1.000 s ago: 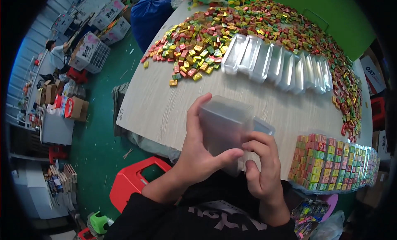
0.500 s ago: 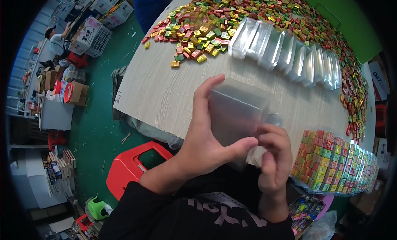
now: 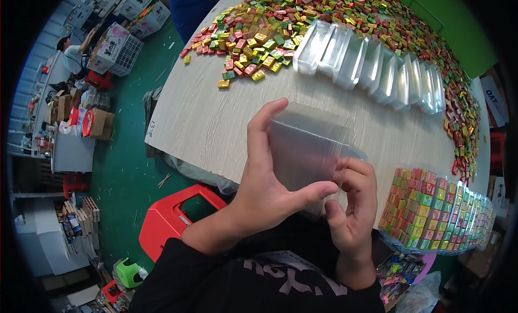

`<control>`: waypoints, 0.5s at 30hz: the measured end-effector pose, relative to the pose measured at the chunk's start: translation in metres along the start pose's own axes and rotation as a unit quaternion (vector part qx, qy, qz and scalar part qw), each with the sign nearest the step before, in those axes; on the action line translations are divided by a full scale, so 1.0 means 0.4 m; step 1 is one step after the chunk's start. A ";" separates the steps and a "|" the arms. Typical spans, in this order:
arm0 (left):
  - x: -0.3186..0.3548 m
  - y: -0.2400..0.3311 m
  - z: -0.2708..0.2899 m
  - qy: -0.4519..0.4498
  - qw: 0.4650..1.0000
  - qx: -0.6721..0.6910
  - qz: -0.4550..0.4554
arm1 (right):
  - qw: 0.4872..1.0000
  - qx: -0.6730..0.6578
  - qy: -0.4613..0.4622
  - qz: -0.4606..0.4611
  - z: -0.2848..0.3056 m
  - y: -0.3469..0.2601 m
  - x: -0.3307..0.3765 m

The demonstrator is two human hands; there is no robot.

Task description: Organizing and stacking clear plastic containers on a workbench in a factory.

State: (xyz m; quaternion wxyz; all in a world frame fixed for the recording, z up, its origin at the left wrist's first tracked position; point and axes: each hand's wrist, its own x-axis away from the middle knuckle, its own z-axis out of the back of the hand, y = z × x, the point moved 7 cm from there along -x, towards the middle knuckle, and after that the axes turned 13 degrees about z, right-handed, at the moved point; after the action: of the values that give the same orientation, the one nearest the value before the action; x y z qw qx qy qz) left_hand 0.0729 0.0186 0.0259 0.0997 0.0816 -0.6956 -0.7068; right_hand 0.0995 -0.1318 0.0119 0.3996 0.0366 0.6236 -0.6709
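Container [image 3: 307,145] of clear plastic is held up in front of the person's chest, above the near edge of the pale tabletop [image 3: 205,124]. The left hand [image 3: 259,199] has its fingers closed around it: one long finger lies along the left side up to the upper corner, and the thumb lies across the near face. The right hand [image 3: 353,216] is at the right side of the container, with its fingers bent against this edge and its thumb standing apart from them; I cannot tell if it pinches the plastic or only touches it. Several thin parallel edges show on this side, so the container is perhaps a nest of some pieces, but the blur does not let me count them.

As I judge, the step in hand is the handling of this plastic between both hands, where the left one supports and the right one works on the edge. The next move calls for a steady left grip and light, exact pressure of the right fingers, because such thin walls could bend or slip.

Beyond the hands, a row of transparent trays [image 3: 372,73] stands before a loose pile of small wrapped pieces [image 3: 259,46]. Near the right hand, at the tabletop's right side, there are filled packs [image 3: 431,213] with such pieces in neat rows.
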 end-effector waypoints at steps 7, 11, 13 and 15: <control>0.000 0.004 -0.004 -0.002 1.000 0.019 -0.009 | 1.000 -0.017 0.007 -0.008 -0.003 -0.001 -0.001; 0.000 0.002 -0.001 -0.002 1.000 0.010 -0.006 | 1.000 -0.019 0.005 -0.013 -0.001 -0.001 -0.001; 0.001 0.003 -0.001 -0.002 1.000 0.008 -0.015 | 0.999 -0.028 0.004 -0.016 -0.001 0.002 0.000; 0.001 0.002 0.002 -0.003 1.000 0.007 -0.025 | 1.000 -0.020 0.007 -0.009 0.000 0.001 0.000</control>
State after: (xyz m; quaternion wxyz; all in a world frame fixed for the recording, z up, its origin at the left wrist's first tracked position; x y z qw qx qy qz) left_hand 0.0725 0.0194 0.0267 0.0797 0.0975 -0.6987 -0.7043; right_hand 0.0997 -0.1319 0.0114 0.3896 0.0281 0.6399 -0.6618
